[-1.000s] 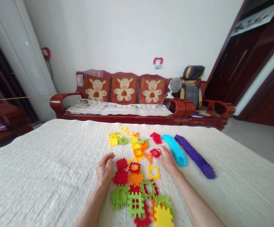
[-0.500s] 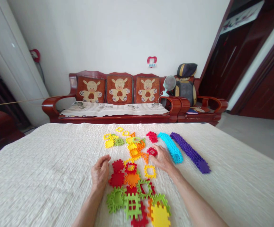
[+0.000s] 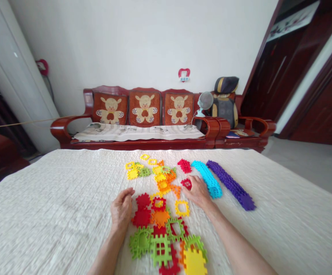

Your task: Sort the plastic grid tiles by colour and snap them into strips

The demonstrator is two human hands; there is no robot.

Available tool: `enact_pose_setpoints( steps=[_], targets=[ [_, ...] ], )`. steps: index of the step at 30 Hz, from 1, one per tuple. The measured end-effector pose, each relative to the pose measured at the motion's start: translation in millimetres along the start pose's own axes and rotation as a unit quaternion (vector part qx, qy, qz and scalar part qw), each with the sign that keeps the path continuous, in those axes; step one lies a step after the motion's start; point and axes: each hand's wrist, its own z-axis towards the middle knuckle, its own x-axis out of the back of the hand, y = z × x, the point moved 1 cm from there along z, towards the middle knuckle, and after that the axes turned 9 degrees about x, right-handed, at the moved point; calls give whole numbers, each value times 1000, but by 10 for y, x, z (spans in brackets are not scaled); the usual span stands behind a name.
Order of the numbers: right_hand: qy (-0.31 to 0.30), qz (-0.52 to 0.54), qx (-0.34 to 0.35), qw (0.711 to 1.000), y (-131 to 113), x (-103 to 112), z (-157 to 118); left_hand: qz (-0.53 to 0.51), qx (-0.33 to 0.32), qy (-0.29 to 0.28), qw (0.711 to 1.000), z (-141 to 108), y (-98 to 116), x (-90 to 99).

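My right hand grips a red window-patterned interlocking tile between thumb and fingers, low over the cloth. Beyond that tile lies a stack of red tiles. My left hand rests on its side on the cloth with curled fingers, and nothing shows in it. Close to its right are a red tile and an orange tile. Nearer to me, green tiles and a yellow tile overlap in a loose pile. A yellow frame tile lies left of my right forearm.
A light-blue tube of joined tiles and a longer purple one lie right of my right hand. More yellow tiles are scattered toward the far side. Past the cloth-covered table stands a wooden sofa.
My right hand has moved the red window tile slightly to the right, and its face is now turned a little. My left hand has stayed in place.
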Motion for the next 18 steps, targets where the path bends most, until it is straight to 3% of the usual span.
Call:
enact_pose_setpoints(
  steps=[5,8,12,18],
  targets=[
    [15,58,66,996,4,4,21,-1,-1,-1,1000,10,-26,-2],
    [48,18,13,999,-25,18,15,0,0,1,1000,1,-7,-6],
    [22,-58,-76,995,-93,19,-5,3,5,3,1000,-30,47,-12],
    [-10,-64,-65,996,-158,21,45,10,8,0,1000,-29,39,-6]
  ],
)
